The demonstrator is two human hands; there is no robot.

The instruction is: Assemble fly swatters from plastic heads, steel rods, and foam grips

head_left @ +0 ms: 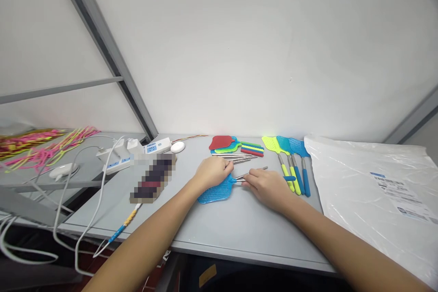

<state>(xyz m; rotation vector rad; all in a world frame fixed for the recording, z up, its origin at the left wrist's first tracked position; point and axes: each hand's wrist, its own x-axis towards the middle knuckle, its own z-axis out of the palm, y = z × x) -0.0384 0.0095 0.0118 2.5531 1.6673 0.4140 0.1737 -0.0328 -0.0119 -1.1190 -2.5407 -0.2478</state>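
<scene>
In the head view, the blue swatter (pixel 215 194) lies at the lower centre of the frame, its mesh head flat on the grey table (pixel 267 237) and its handle pointing right, laid crosswise in front of the person, presumably so that both hands can reach the neck at once. The table seems to take its weight, leaving the fingers to steady and guide it. Above it, near the middle, loose metal rods (pixel 243 159) lie side by side, with the red swatter head (pixel 221 142) on a pile of others and coloured grip tubes (pixel 252 149) just beside; sorting like with like probably keeps each kind easy to pick out. Right of centre, several swatters with handles (pixel 299 147) lie fanned next to the white plastic package (pixel 362 182), apparently grouped away from the loose parts. The left hand (pixel 212 171) comes up from the lower left, back of the hand uppermost, resting over the upper part of the mesh head; its fingers are curled inward, but whether they pinch the plastic or only press it I cannot tell. The right hand (pixel 267 188) comes in from the lower right, palm down and wrist low, its fingers closed around the swatter's shaft, with the blue handle end showing beyond the knuckles
</scene>
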